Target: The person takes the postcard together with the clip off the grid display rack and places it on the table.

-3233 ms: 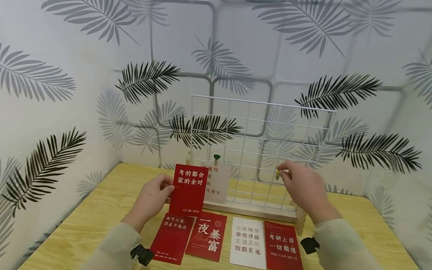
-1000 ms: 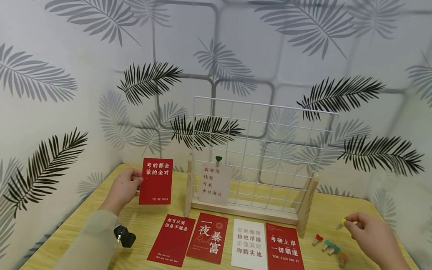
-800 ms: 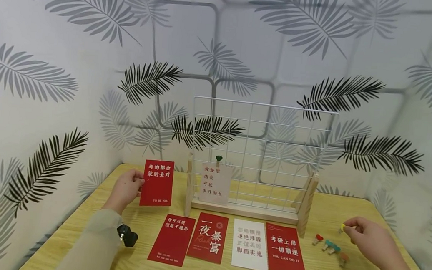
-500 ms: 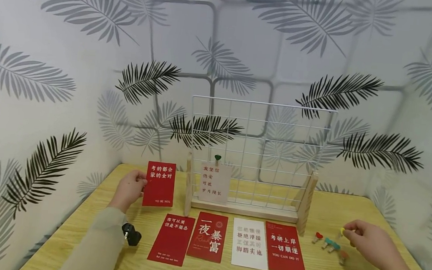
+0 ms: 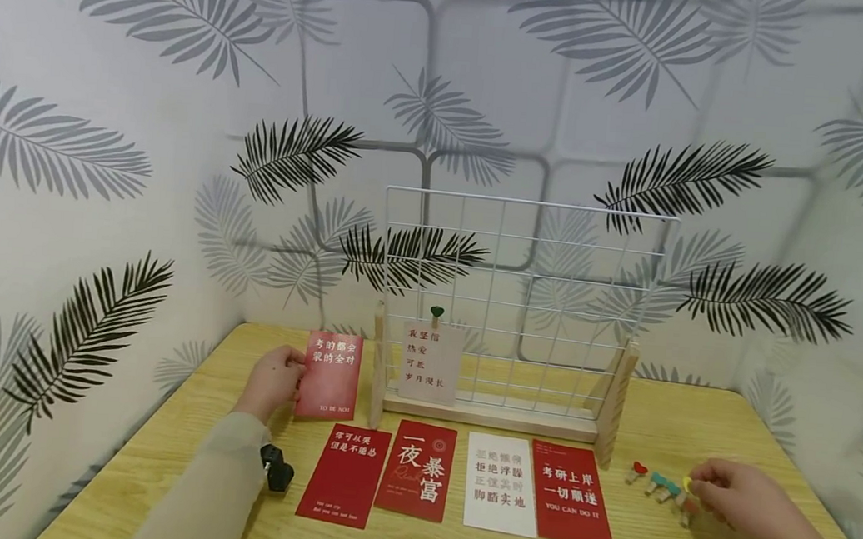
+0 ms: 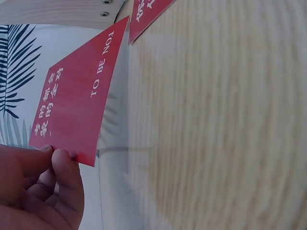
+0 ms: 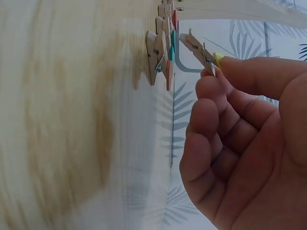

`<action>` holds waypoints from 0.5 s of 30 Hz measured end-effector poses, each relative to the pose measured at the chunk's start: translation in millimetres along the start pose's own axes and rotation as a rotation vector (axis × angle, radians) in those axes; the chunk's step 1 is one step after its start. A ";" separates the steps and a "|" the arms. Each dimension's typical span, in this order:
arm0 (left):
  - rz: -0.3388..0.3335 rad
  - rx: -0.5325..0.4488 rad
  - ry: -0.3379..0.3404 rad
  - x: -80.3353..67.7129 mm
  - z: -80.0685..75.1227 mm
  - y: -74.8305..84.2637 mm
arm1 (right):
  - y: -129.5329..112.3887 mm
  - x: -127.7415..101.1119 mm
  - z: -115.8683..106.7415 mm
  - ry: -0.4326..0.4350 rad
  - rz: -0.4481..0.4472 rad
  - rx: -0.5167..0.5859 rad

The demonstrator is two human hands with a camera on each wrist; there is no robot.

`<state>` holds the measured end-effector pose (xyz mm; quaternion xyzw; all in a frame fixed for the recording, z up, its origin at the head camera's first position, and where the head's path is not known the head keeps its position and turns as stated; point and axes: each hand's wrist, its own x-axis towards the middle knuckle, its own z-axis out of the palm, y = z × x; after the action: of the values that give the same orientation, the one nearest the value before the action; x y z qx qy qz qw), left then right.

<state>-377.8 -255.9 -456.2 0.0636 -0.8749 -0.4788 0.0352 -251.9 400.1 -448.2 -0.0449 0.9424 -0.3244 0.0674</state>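
Observation:
My left hand (image 5: 271, 383) pinches a red card with white characters (image 5: 329, 379) by its left edge, thumb against forefinger. In the left wrist view this card (image 6: 76, 100) is held tilted above the wooden table. My right hand (image 5: 749, 502) pinches a small wooden clothespin with a yellow top (image 7: 199, 50) between thumb and forefinger, just over the table. Close beside it are more small clothespins: a red heart-topped one (image 5: 639, 468), two teal-topped ones (image 5: 663, 484) and an orange one (image 5: 687, 513).
A white wire grid on a wooden stand (image 5: 489, 419) is at the back. A pale card (image 5: 429, 374) hangs on it from a green heart clothespin (image 5: 437, 312). Several cards lie in front, including a white card (image 5: 500, 491) and a red card (image 5: 345, 476).
My right hand has carried the yellow clothespin from the grid to the right, then lowered it near the others. My left hand moved the red card left, then slightly back right and down, tilting it.

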 end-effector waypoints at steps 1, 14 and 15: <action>0.003 0.001 -0.005 0.4 1.0 -0.4 | 1.9 -0.7 0.1 -0.010 -0.003 0.009; -0.047 0.024 -0.040 2.9 10.8 -1.4 | 21.4 -0.8 3.4 -0.182 -0.103 0.141; -0.047 0.024 -0.042 3.1 11.7 -1.4 | 21.2 -1.3 3.3 -0.181 -0.099 0.146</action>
<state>-382.2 -247.4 -463.6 0.0747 -0.8794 -0.4701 0.0047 -251.0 415.0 -463.7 -0.1155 0.9030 -0.3898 0.1391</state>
